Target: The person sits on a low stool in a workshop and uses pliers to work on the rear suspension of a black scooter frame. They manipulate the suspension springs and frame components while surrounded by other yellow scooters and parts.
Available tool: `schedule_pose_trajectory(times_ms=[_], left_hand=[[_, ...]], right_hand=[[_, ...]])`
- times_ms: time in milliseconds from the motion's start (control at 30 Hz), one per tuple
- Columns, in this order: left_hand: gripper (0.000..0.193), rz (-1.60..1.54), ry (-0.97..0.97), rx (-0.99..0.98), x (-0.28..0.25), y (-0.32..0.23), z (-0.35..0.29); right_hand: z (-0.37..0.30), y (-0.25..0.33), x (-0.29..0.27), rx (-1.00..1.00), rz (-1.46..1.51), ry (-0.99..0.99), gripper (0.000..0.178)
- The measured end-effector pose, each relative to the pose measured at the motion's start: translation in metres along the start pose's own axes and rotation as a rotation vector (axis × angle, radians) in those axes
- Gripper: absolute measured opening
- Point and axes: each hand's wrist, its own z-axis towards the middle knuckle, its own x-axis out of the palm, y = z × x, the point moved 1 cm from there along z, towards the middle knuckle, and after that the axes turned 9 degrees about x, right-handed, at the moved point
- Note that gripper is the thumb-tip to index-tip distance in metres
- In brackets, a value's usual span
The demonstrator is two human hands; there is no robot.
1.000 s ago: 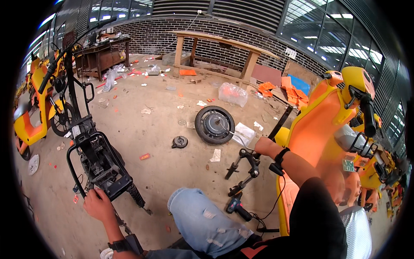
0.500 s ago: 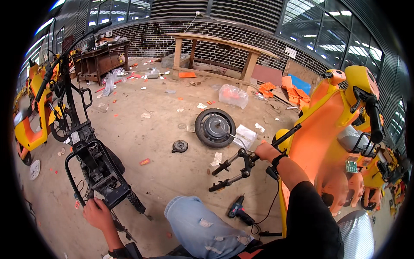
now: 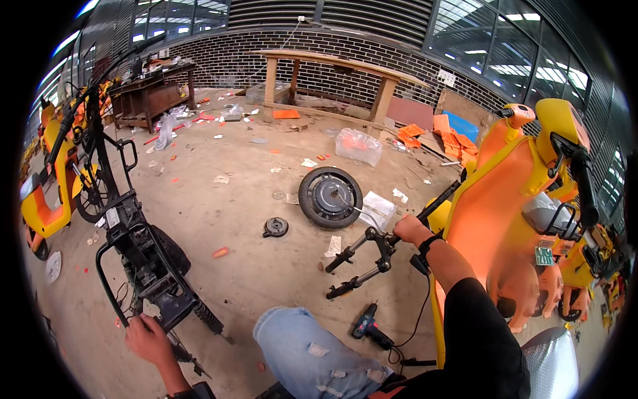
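Observation:
At the lower left stands a stripped black scooter frame (image 3: 149, 266), with a rear spring shock (image 3: 207, 318) beside it. My left hand (image 3: 149, 340) is closed on the lower rear end of its bar; the fingertips are partly hidden. My right hand (image 3: 411, 230) is wrapped round the stem of a front fork (image 3: 380, 254), whose two legs point left and down. Along the yellow and orange scooter body (image 3: 488, 199), a dark tube continues up from my fist. Beyond the fork lies a black hub-motor wheel (image 3: 330, 197) with a cable.
A cordless drill (image 3: 371, 326) lies on the floor beside my knee (image 3: 312, 349), near a black cable. A round dark brake part (image 3: 275, 227) lies left of the wheel. Farther back are a wooden table (image 3: 332, 61), a plastic bag (image 3: 359, 146) and scattered scraps. Other scooters crowd both sides.
My left hand has moved slightly down and left at the frame's rear. The fork's lower leg has shifted slightly right, with my right hand still round the stem. The view has shifted slightly.

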Motion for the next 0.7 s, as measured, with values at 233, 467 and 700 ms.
schedule_pose_trajectory(times_ms=[233, 467, 700], left_hand=[[0.021, -0.065, -0.070, 0.018, -0.007, -0.004, 0.006], [0.019, -0.074, -0.053, 0.002, -0.008, -0.003, 0.004], [0.020, -0.115, -0.025, -0.032, -0.008, -0.001, 0.007]], right_hand=[[-0.010, -0.001, 0.009, 0.038, -0.075, 0.029, 0.011], [-0.013, 0.008, 0.000, 0.128, -0.044, 0.097, 0.011], [-0.017, 0.018, -0.008, 0.187, -0.025, 0.124, 0.017]])
